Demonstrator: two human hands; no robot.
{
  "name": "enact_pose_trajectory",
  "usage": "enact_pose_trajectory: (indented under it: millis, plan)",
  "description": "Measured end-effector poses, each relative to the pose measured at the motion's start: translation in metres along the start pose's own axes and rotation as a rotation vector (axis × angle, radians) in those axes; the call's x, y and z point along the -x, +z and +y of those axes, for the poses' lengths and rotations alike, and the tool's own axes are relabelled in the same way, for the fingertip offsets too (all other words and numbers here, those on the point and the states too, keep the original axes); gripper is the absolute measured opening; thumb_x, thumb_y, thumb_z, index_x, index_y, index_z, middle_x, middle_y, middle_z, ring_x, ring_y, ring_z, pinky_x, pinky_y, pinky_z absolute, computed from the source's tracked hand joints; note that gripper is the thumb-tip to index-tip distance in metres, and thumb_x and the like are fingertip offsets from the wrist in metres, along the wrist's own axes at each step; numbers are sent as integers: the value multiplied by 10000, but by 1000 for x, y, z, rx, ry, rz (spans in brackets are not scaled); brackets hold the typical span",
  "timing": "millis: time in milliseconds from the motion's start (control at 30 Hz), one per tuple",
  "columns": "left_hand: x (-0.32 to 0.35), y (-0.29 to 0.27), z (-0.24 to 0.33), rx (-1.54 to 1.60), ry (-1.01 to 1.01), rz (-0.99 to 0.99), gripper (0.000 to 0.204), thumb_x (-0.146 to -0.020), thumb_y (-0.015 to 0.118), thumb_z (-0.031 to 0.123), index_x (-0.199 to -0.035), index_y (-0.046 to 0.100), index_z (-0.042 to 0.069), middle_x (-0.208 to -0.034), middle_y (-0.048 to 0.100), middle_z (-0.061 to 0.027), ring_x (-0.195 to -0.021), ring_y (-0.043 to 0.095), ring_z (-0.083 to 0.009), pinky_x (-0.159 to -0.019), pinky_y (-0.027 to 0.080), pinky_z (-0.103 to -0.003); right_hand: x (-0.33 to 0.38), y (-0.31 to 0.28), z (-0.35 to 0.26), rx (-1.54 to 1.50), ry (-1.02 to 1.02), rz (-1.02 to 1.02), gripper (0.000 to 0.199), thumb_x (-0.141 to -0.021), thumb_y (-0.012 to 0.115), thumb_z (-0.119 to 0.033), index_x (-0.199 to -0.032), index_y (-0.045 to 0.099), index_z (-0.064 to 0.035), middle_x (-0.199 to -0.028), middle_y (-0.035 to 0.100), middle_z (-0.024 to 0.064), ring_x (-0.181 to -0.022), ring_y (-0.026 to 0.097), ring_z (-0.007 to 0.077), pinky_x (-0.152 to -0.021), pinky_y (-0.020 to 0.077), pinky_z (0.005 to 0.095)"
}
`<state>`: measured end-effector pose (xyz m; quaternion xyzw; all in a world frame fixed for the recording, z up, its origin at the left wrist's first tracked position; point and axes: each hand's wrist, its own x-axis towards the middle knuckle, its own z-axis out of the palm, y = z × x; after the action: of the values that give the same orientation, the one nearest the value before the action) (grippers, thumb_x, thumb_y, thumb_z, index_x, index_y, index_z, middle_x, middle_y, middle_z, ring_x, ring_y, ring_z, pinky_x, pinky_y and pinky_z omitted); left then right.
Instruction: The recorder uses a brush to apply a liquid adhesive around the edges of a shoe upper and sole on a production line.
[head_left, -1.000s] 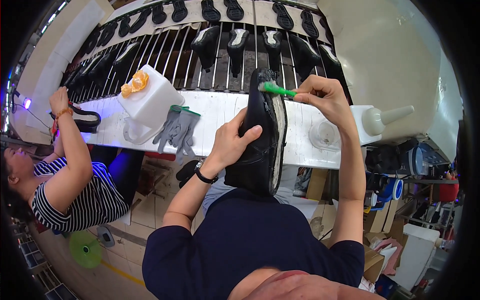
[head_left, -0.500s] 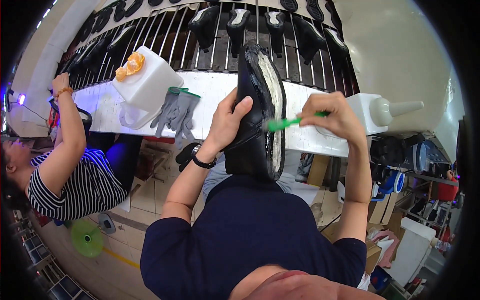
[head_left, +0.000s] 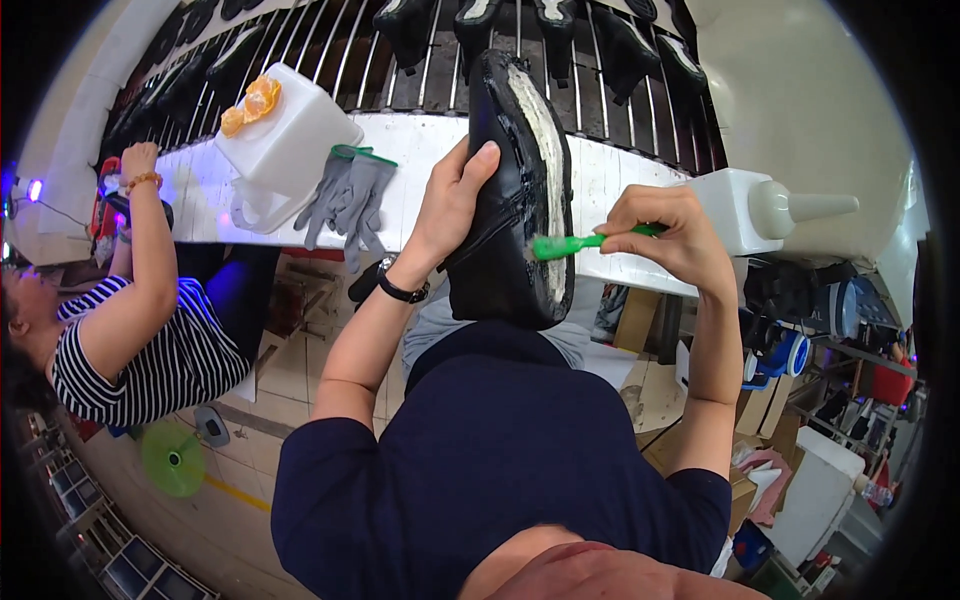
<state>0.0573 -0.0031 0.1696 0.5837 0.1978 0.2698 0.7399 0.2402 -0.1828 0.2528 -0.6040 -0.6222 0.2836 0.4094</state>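
My left hand (head_left: 452, 205) grips a black shoe upper (head_left: 492, 185) by its side, thumb on the near face. Its underside is turned toward my right, showing a whitish strip down the middle with a glossy wet-looking black border. In my right hand (head_left: 665, 235) is a small green brush (head_left: 575, 245), pinched between thumb and fingers. The brush head touches the black border of the underside, near the lower end of the shoe. A watch and a dark band circle my left wrist.
A rack of metal rods (head_left: 350, 60) bears several black shoes beyond the white table (head_left: 420, 140). Grey gloves (head_left: 350, 195) lie by a white jug (head_left: 285, 130) topped with peeled orange pieces (head_left: 262, 97). A white spouted bottle (head_left: 740, 205) lies right. Another person (head_left: 150, 340) sits left.
The shoe is tilted a little differently and sits slightly higher in the picture. The brush has shifted slightly left along the lower border. The rack and table also appear higher as the view moved.
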Motion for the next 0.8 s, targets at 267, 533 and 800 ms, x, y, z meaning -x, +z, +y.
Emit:
enact_pose_trajectory:
  millis: [267, 533, 800]
  plan:
    - [-1, -2, -4, 8, -54, -15, 495, -1008, 510, 400, -1169, 591, -61, -978, 643, -31, -865, 561, -67, -801, 454, -221, 1, 0, -14, 34, 33, -191, 157, -734, 817, -107, -827, 726, -19, -738, 662, 46, -661, 627, 180, -589, 456, 292]
    - [-7, -7, -19, 127, -254, -92, 512, -1019, 484, 417, -1157, 612, -59, -988, 668, -43, -847, 605, -72, -782, 489, -221, -16, -3, -13, 3, 6, -293, 164, -726, 819, -111, -797, 710, -12, -765, 688, 53, -698, 658, 187, -631, 486, 294]
    - [0, 5, -32, 304, -549, -193, 589, -1032, 386, 488, -1205, 610, -29, -1115, 680, -106, -938, 662, -127, -849, 529, -257, -37, -4, -12, -53, -17, -388, 196, -656, 849, -71, -773, 716, 12, -748, 698, 89, -705, 682, 180, -636, 513, 283]
